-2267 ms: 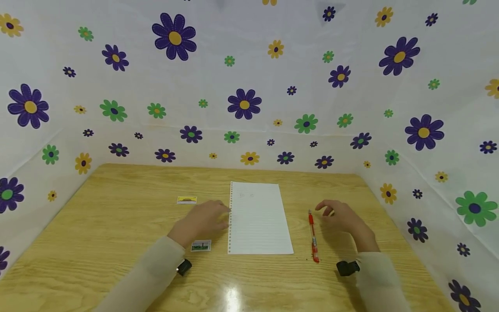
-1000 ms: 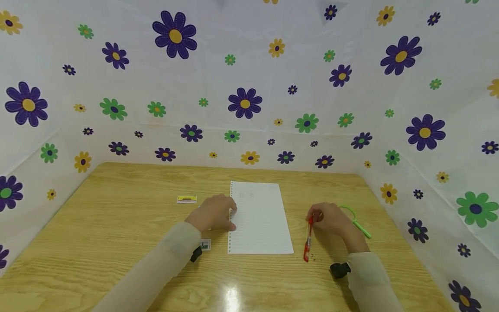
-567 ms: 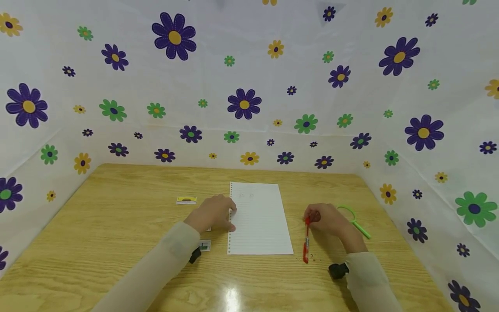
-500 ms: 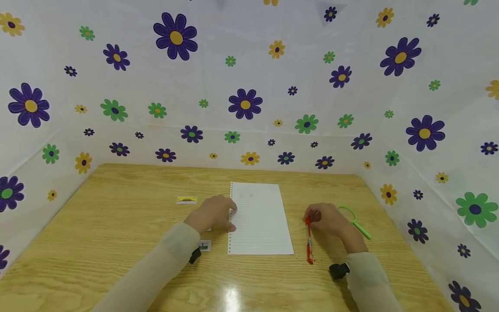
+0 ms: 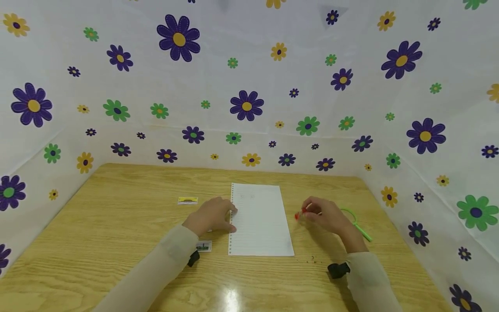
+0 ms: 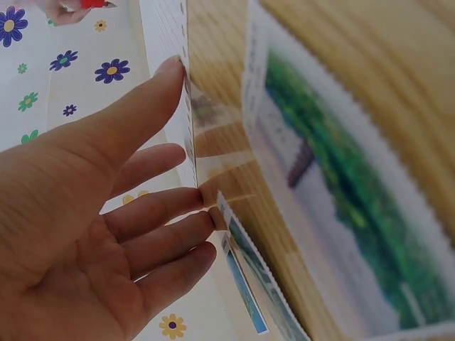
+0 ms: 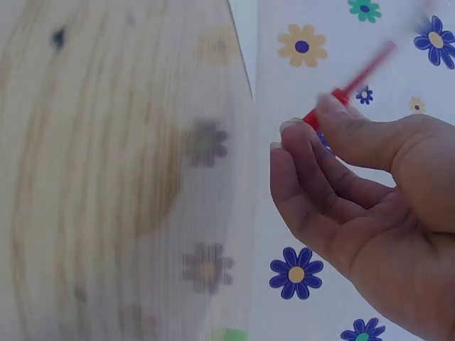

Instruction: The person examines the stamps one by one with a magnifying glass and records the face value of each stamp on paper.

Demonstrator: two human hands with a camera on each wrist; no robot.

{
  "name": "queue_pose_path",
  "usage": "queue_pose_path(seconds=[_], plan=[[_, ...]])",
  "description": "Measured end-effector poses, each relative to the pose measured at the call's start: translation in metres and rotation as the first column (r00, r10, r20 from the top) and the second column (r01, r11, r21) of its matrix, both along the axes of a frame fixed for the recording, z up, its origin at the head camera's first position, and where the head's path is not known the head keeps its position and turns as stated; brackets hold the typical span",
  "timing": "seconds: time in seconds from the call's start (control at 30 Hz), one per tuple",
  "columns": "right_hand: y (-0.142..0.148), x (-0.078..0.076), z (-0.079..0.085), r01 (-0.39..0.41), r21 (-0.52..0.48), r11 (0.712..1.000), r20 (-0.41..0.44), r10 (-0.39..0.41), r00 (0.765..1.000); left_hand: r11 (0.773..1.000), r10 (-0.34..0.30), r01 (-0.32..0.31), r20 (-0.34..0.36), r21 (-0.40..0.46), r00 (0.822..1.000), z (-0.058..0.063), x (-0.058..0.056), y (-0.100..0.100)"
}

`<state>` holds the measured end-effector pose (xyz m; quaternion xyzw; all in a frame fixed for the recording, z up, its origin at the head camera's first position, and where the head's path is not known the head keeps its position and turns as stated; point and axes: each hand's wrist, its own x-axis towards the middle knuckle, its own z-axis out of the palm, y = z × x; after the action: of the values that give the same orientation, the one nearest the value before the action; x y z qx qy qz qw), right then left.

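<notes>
A sheet of white lined, hole-punched paper (image 5: 261, 225) lies on the wooden table, faint marks near its top. My left hand (image 5: 210, 216) rests at its punched left edge, thumb and fingertips touching the margin; the left wrist view shows these fingers (image 6: 167, 213) loosely extended. To the right of the sheet, my right hand (image 5: 325, 214) pinches a red pen (image 5: 298, 215), raised over the table. In the right wrist view the pen (image 7: 366, 71) slants up from between thumb and fingertips, its far end blurred.
A green magnifying glass (image 5: 362, 232) lies beyond the right hand. Left of the paper are a yellow stamp (image 5: 188, 200) and a green landscape stamp (image 5: 204, 246), with another partly under the left hand. Dark specks (image 5: 313, 260) dot the table; flowered cloth (image 5: 245, 65) surrounds it.
My right hand has come from beside the pen, picked it up, and tilted it so its lower end swung up toward the paper. My left hand has shifted slightly onto the paper's edge.
</notes>
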<state>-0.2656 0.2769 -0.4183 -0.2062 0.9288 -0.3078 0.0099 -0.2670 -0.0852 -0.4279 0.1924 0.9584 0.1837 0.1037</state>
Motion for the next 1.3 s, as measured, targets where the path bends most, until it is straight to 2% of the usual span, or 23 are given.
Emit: queue_pose_path(seconds=[0.33,0.5,0.7,1.0,1.3], plan=[[-0.023,-0.016,-0.004,-0.048,-0.217,0.975,0.092,0.069,0.993,1.0,0.011,-0.011,-0.003,0.01,1.0,-0.001,0.001,0.001],[-0.036,-0.027,-0.005,-0.005,-0.274,0.962,0.152,0.049,0.987,1.0,0.013,-0.013,-0.002,-0.012,1.0,-0.002,0.0,0.003],[-0.05,-0.037,-0.001,0.103,-0.279,0.955,0.248,-0.032,0.968,1.0,0.021,-0.021,-0.001,-0.005,1.0,0.0,0.001,0.003],[-0.066,-0.045,0.001,0.165,-0.269,0.949,0.268,-0.091,0.959,1.0,0.008,-0.008,-0.01,0.008,1.0,0.002,-0.002,0.003],[-0.078,-0.056,-0.005,0.249,-0.279,0.928,0.343,-0.146,0.928,1.0,0.015,-0.015,-0.005,0.006,1.0,0.003,-0.001,0.004]])
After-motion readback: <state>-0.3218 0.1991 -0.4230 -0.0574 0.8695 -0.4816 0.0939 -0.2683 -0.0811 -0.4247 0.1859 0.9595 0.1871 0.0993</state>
